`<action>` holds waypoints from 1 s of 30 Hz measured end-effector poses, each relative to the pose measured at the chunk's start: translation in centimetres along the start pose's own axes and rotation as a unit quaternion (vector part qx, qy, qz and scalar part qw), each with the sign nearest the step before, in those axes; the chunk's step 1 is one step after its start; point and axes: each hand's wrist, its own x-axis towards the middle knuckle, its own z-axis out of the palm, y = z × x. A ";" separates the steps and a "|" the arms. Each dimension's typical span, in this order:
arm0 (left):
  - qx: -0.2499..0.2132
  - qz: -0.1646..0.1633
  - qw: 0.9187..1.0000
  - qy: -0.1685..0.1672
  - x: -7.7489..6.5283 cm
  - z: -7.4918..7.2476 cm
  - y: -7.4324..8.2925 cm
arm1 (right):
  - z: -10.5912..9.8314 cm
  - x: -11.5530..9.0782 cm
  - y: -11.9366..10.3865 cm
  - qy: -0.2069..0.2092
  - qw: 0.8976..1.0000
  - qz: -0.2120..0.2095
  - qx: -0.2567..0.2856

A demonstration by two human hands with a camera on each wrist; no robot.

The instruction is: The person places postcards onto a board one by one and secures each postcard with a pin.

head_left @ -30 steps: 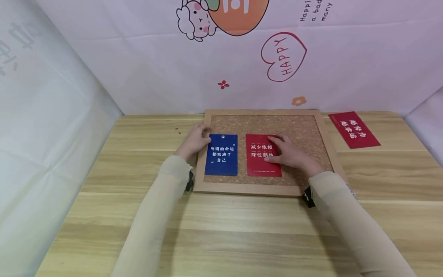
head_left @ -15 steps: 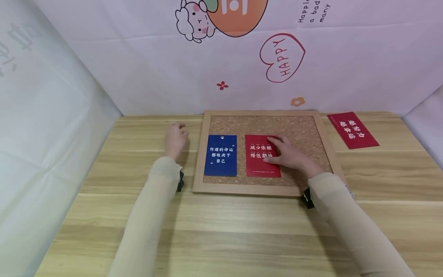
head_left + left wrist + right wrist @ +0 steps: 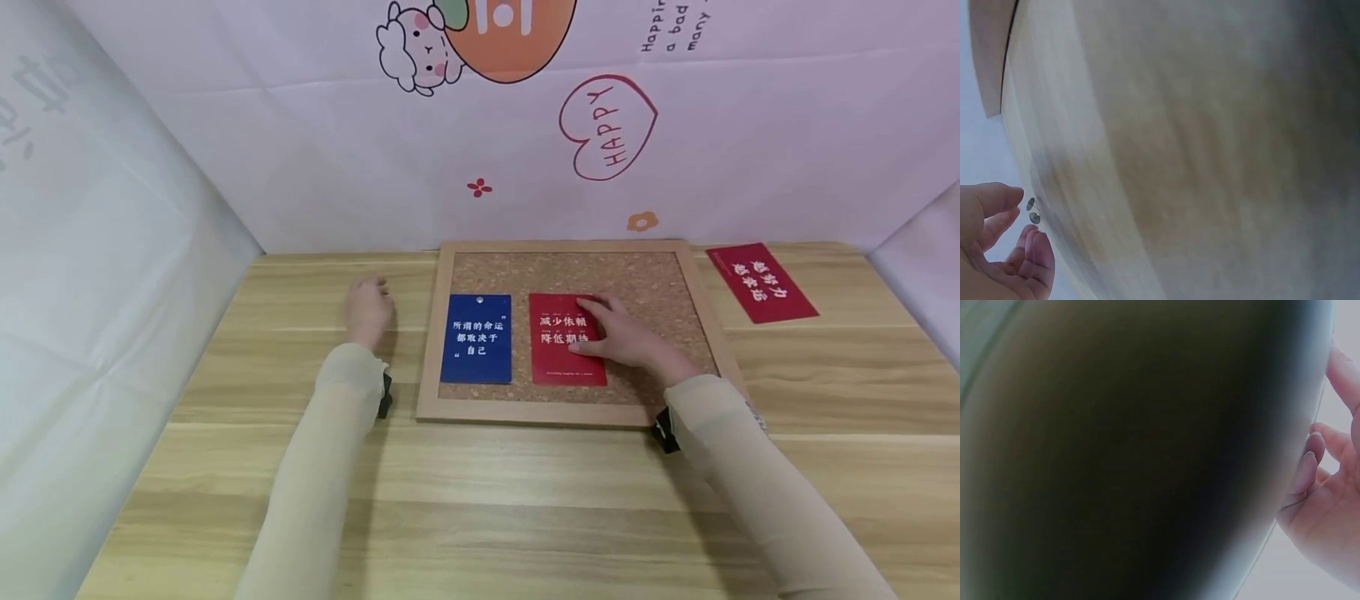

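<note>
In the head view my left hand (image 3: 368, 313) is low over the table, left of the framed cork board (image 3: 427, 367). The left wrist view has two metal thumbtacks (image 3: 1035, 218) between its parted thumb and fingertips; the hand hides them from the head view. My right hand (image 3: 628, 335) rests at the right part of a red card (image 3: 555, 360) with white lettering, its thumb and forefinger spread apart on the card. This card lies flat on the cork. Beside it is a blue card (image 3: 477, 368), with a thumbtack (image 3: 480, 300) in its top edge.
Another red card (image 3: 762, 283) lies slanted on the wooden table (image 3: 510, 508) to the right of the board. A white printed cloth (image 3: 300, 158) hangs behind the table, and white cloth (image 3: 112, 250) is at the left too.
My left hand has left the blue card and moved left, off the board, to the thumbtacks on the table. My right hand stays on the red card.
</note>
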 end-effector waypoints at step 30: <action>-0.013 -0.014 0.998 -0.053 0.6 -0.1 -1.1 | 0.0 0.0 -0.1 -0.004 1.000 0.010 0.010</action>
